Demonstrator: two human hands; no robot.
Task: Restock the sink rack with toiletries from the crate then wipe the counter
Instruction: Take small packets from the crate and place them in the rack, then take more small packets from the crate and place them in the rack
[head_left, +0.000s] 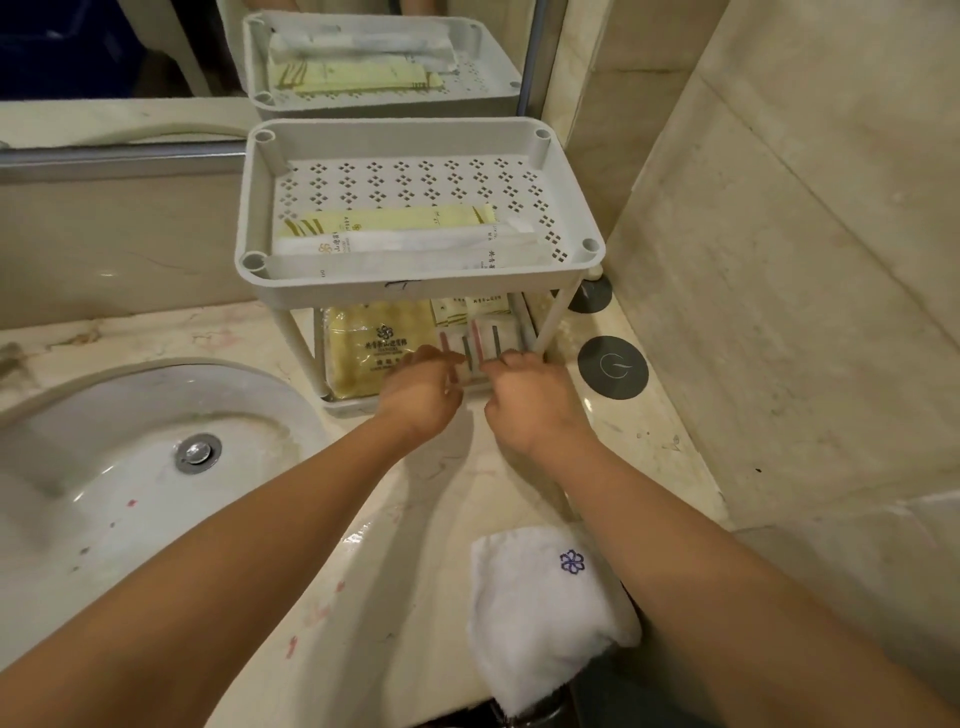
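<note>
My grip, left hand (422, 393) and right hand (535, 402), pinches striped packets (480, 338) on the rack (415, 288)'s lower shelf; wiping the counter (441, 493) seems still to do.

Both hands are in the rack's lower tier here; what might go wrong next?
Left hand and right hand work at striped packets under the upper tray; lifting could bump it and shift its long sachets. The white towel overhangs the counter edge beside the right forearm and may get knocked off.

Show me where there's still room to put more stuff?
Free: the back half of the top shelf, behind the yellow packet, and the counter between sink and towel. Crowded: the lower shelf, packed with packets.
</note>
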